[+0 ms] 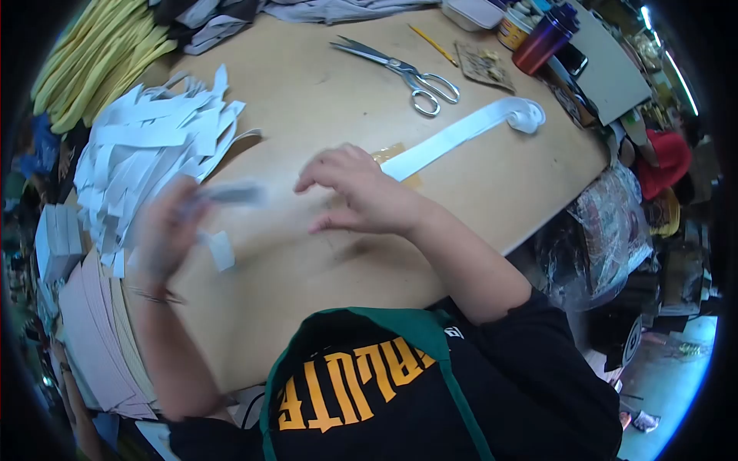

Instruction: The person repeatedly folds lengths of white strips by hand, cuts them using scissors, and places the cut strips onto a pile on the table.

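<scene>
My left hand is blurred by motion beside the heap of white strips. Its fingers are closed round a small greyish object, smeared and pointing right, which I cannot make out. My right hand hovers over the table with thumb and fingers apart and nothing between them. Just beyond it, a white band runs to a loose roll at its far end, with brown tape under its near end. A small white piece lies on the table to the right of my left hand.
Large scissors, a yellow pencil and a brown scrap lie at the table's far side. A purple-red bottle stands at the far right. Yellow strips are piled far left, pale stacked sheets near left.
</scene>
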A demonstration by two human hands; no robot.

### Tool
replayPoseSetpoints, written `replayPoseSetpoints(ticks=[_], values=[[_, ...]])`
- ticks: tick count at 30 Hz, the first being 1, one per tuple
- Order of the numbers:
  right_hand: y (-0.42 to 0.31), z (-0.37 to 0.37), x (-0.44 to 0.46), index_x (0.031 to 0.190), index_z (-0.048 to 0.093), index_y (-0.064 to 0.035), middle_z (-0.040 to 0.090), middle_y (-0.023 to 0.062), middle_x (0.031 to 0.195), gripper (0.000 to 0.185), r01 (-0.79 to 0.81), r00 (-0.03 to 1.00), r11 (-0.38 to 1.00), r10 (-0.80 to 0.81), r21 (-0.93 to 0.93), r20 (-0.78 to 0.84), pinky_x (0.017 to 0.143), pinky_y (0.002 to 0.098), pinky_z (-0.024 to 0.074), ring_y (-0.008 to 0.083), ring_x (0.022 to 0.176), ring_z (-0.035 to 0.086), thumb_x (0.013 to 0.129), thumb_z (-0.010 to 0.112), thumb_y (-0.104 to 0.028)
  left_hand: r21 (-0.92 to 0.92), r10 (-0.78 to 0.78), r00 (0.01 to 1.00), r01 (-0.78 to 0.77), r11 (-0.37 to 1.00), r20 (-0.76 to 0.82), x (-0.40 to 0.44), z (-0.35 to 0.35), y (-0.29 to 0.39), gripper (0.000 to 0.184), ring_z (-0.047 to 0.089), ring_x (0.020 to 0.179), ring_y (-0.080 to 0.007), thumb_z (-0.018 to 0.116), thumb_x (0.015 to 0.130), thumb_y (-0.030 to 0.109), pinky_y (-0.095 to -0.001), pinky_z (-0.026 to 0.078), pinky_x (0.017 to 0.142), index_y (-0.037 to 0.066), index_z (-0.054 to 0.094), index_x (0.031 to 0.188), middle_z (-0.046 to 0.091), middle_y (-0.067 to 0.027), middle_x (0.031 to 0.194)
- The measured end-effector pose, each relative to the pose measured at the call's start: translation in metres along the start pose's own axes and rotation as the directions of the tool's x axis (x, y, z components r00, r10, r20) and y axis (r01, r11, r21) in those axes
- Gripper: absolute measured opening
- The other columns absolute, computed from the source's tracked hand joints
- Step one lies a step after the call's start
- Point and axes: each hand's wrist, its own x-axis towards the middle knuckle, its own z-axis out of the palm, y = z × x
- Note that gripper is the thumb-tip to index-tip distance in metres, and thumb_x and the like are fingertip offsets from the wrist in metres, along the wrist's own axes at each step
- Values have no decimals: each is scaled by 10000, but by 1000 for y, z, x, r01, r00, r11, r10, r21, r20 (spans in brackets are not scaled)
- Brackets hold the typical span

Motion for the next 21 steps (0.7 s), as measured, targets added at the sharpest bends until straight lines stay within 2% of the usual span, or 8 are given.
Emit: replayPoseSetpoints(ticks=[3, 8, 10, 12, 14, 16, 19, 21], values=[[33, -28, -3, 1045, 629, -169, 601, 31, 1042, 355, -155, 987, 976, 160, -154, 16, 928, 389, 352, 269, 1057, 498, 714, 734, -242, 179, -285, 958, 274, 945, 35, 55, -106, -85, 287, 562, 843, -192, 627, 880, 225, -266, 433, 786, -19, 557, 1015, 615, -117, 934], [56, -51, -32, 1049, 637, -164, 582, 18, 1107, 348, -285, 950, 919, 309, -272, 46, 971, 396, 333, 245, 1128, 456, 714, 731, -178, 717, 277, 917, 16, 697, -289, 78, -81, -92, 390, 563, 1018, -261, 673, 844, 213, -330, 449, 876, -1, 547, 1144, 604, -155, 1100], [56, -47, -37, 1039, 640, -161, 569, 19, 1115, 339, -281, 946, 917, 315, -284, 83, 976, 403, 329, 240, 1140, 442, 713, 732, -157, 383, 172, 944, -54, 922, -281, 79, -16, -67, 430, 535, 1052, -219, 668, 851, 225, -298, 432, 877, 43, 540, 1220, 586, -116, 1133], [53, -45, -33, 1025, 642, -158, 555, 20, 1122, 327, -283, 923, 898, 351, -338, 159, 981, 412, 323, 239, 1148, 429, 712, 734, -145, 12, -153, 988, 154, 988, -32, 72, 62, 12, 380, 573, 945, -203, 693, 826, 232, -314, 457, 809, 48, 584, 1141, 613, -109, 1044], [54, -43, -36, 996, 639, -131, 552, 39, 1108, 321, -266, 942, 915, 313, -303, 121, 951, 386, 357, 257, 1111, 452, 694, 746, -141, -18, 143, 990, -143, 990, -13, 67, 116, 65, 351, 607, 834, -265, 708, 795, 222, -333, 478, 757, 17, 609, 1062, 634, -132, 928], [58, -40, -40, 974, 636, -118, 549, 53, 1111, 313, -255, 952, 922, 292, -290, 91, 942, 374, 370, 267, 1100, 461, 685, 754, -143, -115, 2, 986, 18, 993, 166, 71, 151, 105, 357, 617, 822, -284, 714, 779, 212, -349, 486, 743, 1, 611, 1049, 633, -162, 940], [61, -42, -47, 966, 633, -118, 541, 67, 1148, 311, -251, 962, 921, 273, -299, 31, 967, 378, 354, 273, 1129, 453, 684, 758, -158, -175, -144, 975, 173, 969, 169, 80, 176, 125, 366, 633, 815, -277, 715, 774, 214, -353, 491, 738, 0, 610, 1052, 639, -186, 950], [59, -44, -54, 982, 632, -122, 532, 78, 1182, 329, -260, 965, 917, 260, -302, -41, 993, 387, 340, 278, 1155, 443, 683, 760, -171, -160, -282, 900, 349, 923, 333, 84, 175, 130, 296, 599, 964, -323, 671, 798, 203, -394, 476, 825, 56, 620, 1050, 636, -172, 1023]])
